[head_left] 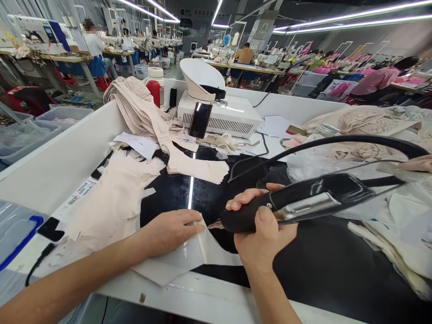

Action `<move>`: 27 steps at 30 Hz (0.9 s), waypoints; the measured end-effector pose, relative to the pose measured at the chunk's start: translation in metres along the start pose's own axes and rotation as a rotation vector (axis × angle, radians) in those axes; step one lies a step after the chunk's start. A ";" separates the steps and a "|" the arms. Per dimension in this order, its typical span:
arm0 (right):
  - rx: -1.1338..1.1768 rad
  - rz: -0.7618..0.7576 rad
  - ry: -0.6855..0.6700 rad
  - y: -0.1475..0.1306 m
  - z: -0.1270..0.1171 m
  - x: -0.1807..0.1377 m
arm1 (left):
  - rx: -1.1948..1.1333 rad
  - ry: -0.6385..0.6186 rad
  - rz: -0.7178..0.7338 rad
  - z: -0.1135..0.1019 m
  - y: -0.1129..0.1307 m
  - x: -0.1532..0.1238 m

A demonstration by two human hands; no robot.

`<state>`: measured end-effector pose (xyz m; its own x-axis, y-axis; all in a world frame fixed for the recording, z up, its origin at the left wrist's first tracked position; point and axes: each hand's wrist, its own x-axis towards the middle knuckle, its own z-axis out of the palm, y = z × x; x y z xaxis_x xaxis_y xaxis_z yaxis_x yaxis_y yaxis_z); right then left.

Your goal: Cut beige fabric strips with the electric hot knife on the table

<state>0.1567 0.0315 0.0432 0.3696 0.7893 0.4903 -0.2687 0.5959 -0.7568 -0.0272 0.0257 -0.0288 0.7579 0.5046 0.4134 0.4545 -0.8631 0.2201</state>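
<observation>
My right hand (261,225) is wrapped round the black handle of a corded hot cutting tool (303,200), its metal tip pointing left at a pale fabric piece (199,254) on the glossy black worktop (324,265). My left hand (172,229) lies flat on that fabric piece, fingers stretched out toward the tool's tip and almost touching it. The tool's black cord (337,141) arcs up and to the right.
A stack of cream fabric pieces (111,202) lies left, with more draped (141,112) behind. A white machine (219,114) with a phone (200,119) leaning on it stands at the back. Lace fabric (364,121) is heaped right. Other people sit at sewing tables beyond.
</observation>
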 end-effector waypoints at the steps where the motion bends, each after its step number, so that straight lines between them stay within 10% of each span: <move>1: -0.003 -0.003 0.001 0.001 0.000 -0.001 | 0.003 -0.001 0.000 -0.001 0.000 0.000; 27: -0.017 0.010 0.026 -0.006 -0.013 -0.011 | 0.002 -0.120 0.047 -0.018 0.022 0.012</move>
<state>0.1658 0.0170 0.0367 0.3905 0.7908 0.4713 -0.2577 0.5854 -0.7687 -0.0166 0.0121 -0.0031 0.8288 0.4627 0.3146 0.4181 -0.8858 0.2014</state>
